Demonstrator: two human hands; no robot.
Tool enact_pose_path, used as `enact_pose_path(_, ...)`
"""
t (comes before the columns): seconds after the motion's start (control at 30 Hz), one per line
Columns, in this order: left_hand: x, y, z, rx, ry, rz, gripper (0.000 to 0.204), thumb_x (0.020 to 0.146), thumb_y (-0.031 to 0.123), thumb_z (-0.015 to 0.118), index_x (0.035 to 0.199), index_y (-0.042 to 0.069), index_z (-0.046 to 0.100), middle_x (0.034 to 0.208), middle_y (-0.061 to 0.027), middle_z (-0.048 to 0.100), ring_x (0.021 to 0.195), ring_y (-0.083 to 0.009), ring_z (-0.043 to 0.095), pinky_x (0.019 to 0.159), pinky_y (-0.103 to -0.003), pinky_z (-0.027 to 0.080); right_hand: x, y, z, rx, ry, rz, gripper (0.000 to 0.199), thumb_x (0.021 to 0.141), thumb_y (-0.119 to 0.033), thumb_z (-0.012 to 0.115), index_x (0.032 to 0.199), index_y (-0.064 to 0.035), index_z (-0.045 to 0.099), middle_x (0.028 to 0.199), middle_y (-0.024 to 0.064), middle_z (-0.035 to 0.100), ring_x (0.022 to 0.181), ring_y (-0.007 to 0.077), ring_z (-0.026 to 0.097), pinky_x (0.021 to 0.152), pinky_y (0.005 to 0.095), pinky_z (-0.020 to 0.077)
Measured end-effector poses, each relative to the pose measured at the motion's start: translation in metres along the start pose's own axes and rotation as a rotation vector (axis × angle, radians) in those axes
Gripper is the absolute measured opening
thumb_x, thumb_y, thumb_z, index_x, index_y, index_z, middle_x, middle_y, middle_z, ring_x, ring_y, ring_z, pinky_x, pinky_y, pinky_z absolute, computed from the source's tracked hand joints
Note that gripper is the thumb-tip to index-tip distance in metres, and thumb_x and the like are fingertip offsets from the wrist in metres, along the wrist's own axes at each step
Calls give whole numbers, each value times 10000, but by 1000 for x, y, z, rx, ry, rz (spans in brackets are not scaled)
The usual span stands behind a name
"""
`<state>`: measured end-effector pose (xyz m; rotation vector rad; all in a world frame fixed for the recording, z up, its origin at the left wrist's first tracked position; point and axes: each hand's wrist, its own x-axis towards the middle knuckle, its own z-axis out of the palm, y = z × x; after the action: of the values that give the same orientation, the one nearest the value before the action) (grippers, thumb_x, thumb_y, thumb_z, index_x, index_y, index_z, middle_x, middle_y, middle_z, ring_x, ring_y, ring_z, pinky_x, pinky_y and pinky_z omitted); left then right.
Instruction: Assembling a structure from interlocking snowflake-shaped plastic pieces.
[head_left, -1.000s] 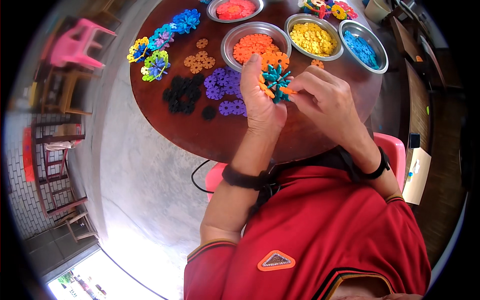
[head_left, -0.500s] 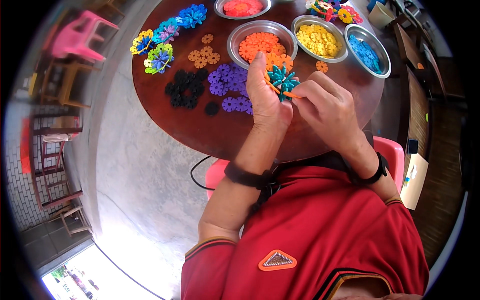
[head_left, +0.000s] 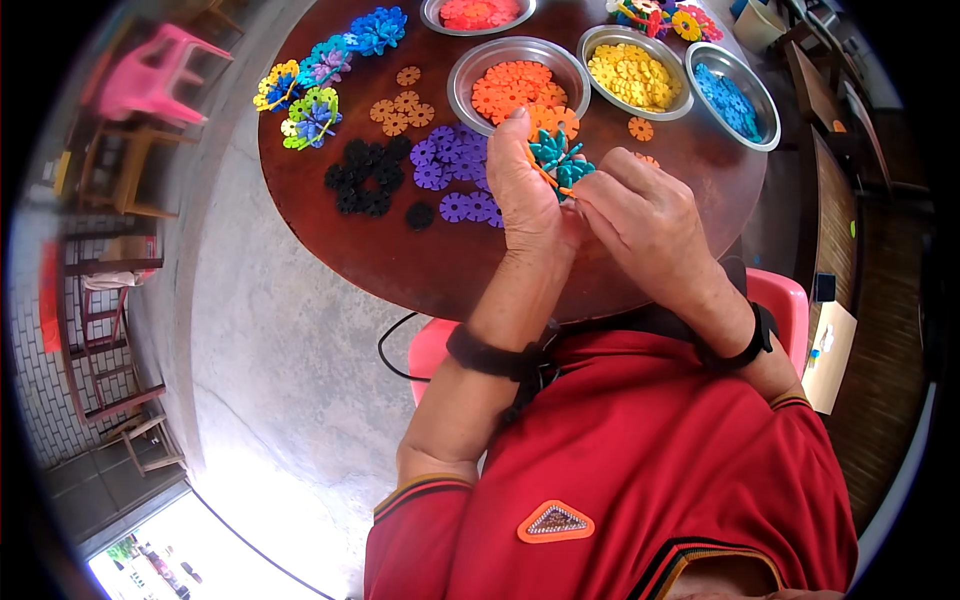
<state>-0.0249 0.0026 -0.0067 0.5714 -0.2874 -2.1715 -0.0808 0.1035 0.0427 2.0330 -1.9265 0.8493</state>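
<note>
Above the near side of the round table, my left hand is closed around a teal-green flower cluster built of interlocking plastic discs. Orange discs edge its underside, close to my left palm. My right hand presses in from the right, thumb and fingers pinched on an orange notched disc at the cluster's lower edge. Most of that disc is hidden by my fingertips. Just beyond my hands stands a metal bowl of orange discs.
On the brown table lie loose purple discs, black discs and orange discs. Bowls of yellow discs, blue discs and red discs stand farther back. Finished-looking flower clusters sit at the far left.
My right hand has shifted slightly left, bringing the pinched orange disc in against the teal cluster. My left hand keeps its hold, and the whole view has shifted a little.
</note>
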Motion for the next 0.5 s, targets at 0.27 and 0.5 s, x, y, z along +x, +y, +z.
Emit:
enact_pose_path(0.27,-5,-2,-3,72,-15,-6,216,893,288,537,941,78,536,834,-38,570,692,-132,572,605,-286,479,-2,-2,8,-31,-44,15,91,741,-90,557,814,-51,521,790,82,498,695,248,563,577,361,486)
enact_pose_path(0.5,-13,2,14,109,-151,-90,250,936,306,480,1004,73,541,899,-33,577,808,-109,558,710,-287,467,1,20,1,282,61,126,88,719,-54,607,749,-25,529,696,95,517,634,252,575,551,360,463)
